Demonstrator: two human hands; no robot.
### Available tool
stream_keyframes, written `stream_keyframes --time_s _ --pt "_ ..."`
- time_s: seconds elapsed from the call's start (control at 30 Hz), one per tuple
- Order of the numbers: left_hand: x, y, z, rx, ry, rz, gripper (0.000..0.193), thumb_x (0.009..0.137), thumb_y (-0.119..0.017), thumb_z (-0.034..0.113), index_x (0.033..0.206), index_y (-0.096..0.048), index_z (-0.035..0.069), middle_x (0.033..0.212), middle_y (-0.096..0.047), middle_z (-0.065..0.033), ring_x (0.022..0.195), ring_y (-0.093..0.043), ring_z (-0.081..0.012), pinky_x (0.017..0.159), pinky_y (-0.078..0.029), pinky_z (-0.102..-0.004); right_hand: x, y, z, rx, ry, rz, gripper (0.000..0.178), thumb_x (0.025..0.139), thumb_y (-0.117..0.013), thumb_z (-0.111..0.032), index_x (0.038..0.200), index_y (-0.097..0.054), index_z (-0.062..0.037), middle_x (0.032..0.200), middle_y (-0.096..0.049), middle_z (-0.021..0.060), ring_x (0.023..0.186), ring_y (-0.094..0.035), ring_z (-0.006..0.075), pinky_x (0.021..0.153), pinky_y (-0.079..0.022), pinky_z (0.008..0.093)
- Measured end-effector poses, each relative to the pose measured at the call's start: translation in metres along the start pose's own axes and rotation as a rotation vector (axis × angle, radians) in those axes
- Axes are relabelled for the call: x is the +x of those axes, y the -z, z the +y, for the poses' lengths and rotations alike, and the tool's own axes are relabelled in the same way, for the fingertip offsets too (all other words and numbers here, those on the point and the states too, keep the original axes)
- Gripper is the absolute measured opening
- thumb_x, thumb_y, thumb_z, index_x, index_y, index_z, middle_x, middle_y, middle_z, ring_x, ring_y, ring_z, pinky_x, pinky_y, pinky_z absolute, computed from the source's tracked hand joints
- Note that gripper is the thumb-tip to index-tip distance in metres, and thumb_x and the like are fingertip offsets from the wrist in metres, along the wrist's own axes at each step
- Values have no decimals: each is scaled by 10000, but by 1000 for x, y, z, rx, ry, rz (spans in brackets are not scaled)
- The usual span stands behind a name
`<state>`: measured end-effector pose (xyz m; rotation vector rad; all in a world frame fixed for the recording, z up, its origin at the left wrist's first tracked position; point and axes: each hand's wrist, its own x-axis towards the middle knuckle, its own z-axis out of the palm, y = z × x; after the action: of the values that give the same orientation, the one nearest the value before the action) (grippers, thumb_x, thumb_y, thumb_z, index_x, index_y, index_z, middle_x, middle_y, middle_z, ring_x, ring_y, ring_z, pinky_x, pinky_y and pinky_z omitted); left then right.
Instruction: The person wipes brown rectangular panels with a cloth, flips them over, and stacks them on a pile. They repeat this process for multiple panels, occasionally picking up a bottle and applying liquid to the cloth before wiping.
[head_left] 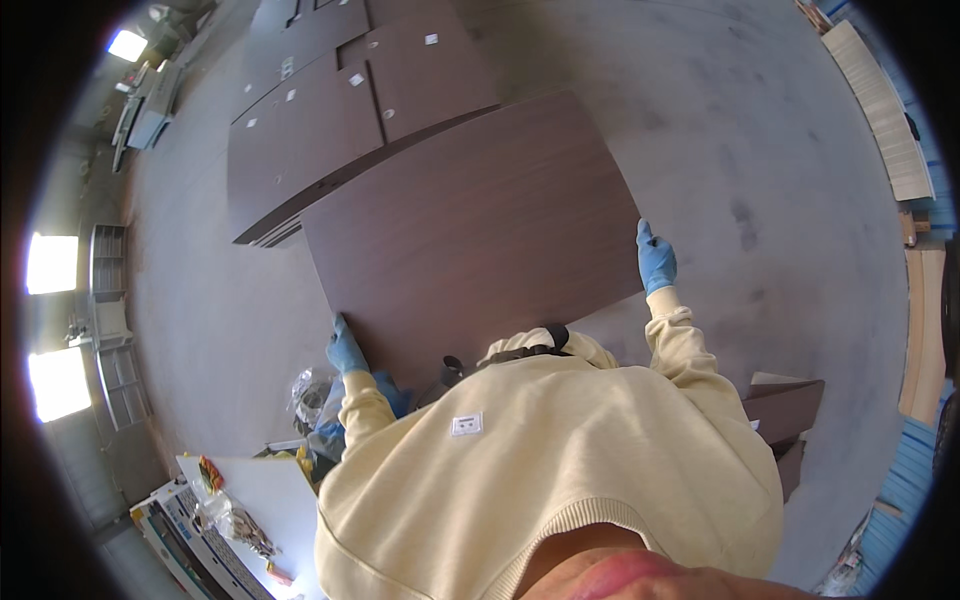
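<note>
While the left hand [346, 348] and right hand [656, 263] hold a brown panel [470, 220] at opposite edges, fingers clasping it, the panel sits between the left and right edges of the floor [770, 220], just beside stacked boards [310, 135].

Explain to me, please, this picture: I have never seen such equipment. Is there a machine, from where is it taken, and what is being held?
No machine shows here. The single picture comes from a wide camera worn on a person's head, looking down; its lens makes straight edges bend. The pale yellow sweatshirt below is the wearer's own.

The left hand and right hand, both in blue gloves, hold a large brown panel by its opposite side edges.

Beyond it, other brown panels lie over the grey floor, some bearing small white stickers. At lower left, clear plastic lies on a white surface.
</note>
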<state>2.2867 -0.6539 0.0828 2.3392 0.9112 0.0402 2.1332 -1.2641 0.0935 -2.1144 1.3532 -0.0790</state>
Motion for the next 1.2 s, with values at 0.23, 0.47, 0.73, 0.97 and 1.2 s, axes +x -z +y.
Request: stream_keyframes --time_s 0.23,0.47,0.73,0.97,1.2 --pt "33 -143 258 2 -229 -248 756 894 -639 676 842 -743 -71 787 -725 -213 780 -675 -321 795 -513 -451 137 39 13 174 -187 75 795 947 -546 -694 796 -705 70 774 -689 256 758 -661 369 748 -504 466" --pt "56 -323 496 42 -387 -321 762 889 -614 686 879 -750 -64 878 -743 -242 811 -692 -350 809 -514 -446 346 45 -9 275 -301 113 748 943 -575 -671 871 -743 54 838 -730 197 787 -662 316 781 -513 449" --pt "34 -426 643 -143 -96 -350 696 851 -753 607 874 -738 -88 802 -701 -101 747 -593 -196 748 -505 -375 613 122 -148 165 -173 -30 705 937 -607 -642 764 -692 36 700 -627 141 658 -554 244 659 -450 427" --pt "89 -488 799 -506 74 -95 740 960 -614 665 551 -412 82 592 -333 49 600 -293 -93 540 -270 -335 842 64 -310 239 127 248 699 1013 -530 -596 825 -677 61 755 -665 142 660 -506 261 667 -448 448" --pt "233 -531 1040 -1428 -145 227 747 1053 -402 661 846 -713 15 745 -630 -6 715 -586 -142 745 -531 -286 1095 48 -509 -1189 544 1170 478 1092 -473 -420 1034 -729 -20 892 -701 53 729 -526 174 707 -469 338"
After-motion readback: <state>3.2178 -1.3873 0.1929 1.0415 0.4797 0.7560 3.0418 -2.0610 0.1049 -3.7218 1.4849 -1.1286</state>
